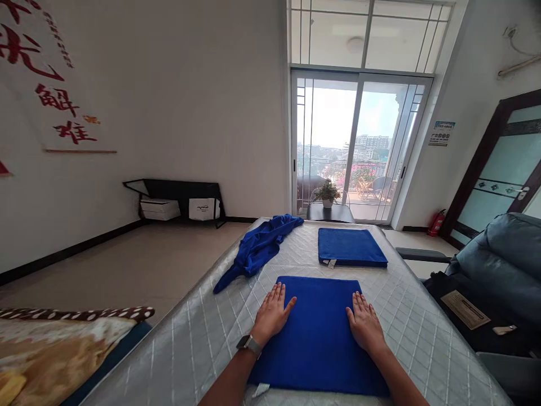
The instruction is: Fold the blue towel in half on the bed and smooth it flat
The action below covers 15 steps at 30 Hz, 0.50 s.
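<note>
A folded blue cloth [320,338] lies flat in front of me on a quilted silver-grey mattress [198,338], with a small white tag at its near left corner. On its left edge rests my left hand [273,312], palm down, fingers stretched out, a watch on the wrist. My right hand [364,320] lies the same way along the right edge. Neither hand grips anything. Farther back sits a neat folded stack of blue cloth [351,246], also with white tags. To its left is a crumpled blue cloth [262,245], loosely bunched near the mattress's left edge.
A grey armchair [502,265] with a dark bag on it stands close on the right. At lower left is a patterned blanket [63,355]. Beyond the mattress are a potted plant [327,192] and sliding glass doors [325,135]. A black rack [181,197] stands against the wall.
</note>
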Each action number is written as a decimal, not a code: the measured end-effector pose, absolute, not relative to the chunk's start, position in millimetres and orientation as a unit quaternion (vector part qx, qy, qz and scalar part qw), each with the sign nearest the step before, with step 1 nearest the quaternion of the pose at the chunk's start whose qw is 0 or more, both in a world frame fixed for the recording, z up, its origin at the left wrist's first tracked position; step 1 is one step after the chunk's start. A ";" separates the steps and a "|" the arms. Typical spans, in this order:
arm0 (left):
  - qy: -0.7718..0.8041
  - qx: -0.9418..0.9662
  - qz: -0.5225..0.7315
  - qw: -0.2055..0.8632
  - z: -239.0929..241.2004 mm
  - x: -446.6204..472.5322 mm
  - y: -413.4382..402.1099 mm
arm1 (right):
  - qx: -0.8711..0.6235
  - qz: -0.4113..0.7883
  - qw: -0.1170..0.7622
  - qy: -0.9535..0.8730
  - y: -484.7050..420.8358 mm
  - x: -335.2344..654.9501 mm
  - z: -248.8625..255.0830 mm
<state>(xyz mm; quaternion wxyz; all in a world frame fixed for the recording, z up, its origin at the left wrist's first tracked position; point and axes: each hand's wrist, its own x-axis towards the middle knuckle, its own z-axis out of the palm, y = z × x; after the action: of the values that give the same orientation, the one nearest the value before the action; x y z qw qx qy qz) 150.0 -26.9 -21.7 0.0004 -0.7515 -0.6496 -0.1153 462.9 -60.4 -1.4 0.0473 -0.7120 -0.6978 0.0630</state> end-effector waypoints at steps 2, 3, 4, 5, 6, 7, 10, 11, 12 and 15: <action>-0.645 -0.753 -0.129 0.009 -23.8 149.8 -26.2 | -0.712 0.055 0.038 -0.699 -61.0 462.9 -1.7; -0.643 -0.754 -0.135 0.012 -24.4 149.9 -26.0 | -0.711 0.049 0.031 -0.701 -61.1 462.9 -1.5; -0.642 -0.754 -0.139 0.014 -24.7 150.1 -25.8 | -0.710 0.044 0.022 -0.703 -61.0 463.0 -0.8; -0.642 -0.753 -0.141 0.013 -24.9 150.4 -25.7 | -0.709 0.038 0.014 -0.704 -60.3 463.2 0.4; -0.644 -0.752 -0.141 0.010 -24.8 150.8 -25.6 | -0.710 0.034 0.006 -0.703 -58.9 463.4 2.4; -0.647 -0.749 -0.140 0.006 -24.6 151.3 -25.5 | -0.711 0.030 0.001 -0.703 -56.5 463.5 5.1; -0.655 -0.743 -0.138 -0.003 -23.2 153.0 -25.5 | -0.712 0.018 -0.005 -0.702 -43.5 462.9 16.2; -0.656 -0.742 -0.139 -0.004 -22.4 153.5 -25.7 | -0.710 0.014 -0.005 -0.704 -37.7 462.3 19.8; -0.656 -0.742 -0.141 -0.003 -21.6 153.8 -26.0 | -0.706 0.013 -0.003 -0.708 -31.8 461.6 22.7; -0.658 -0.740 -0.140 -0.008 -18.2 154.1 -27.4 | -0.697 0.031 0.015 -0.716 -16.0 459.5 24.6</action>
<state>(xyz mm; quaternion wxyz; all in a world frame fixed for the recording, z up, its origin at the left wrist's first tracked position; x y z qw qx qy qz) 154.1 -27.4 -18.2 -0.0076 -0.7395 -0.6583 -0.1404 459.5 -16.0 24.6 0.0150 -0.6969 -0.7164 0.0313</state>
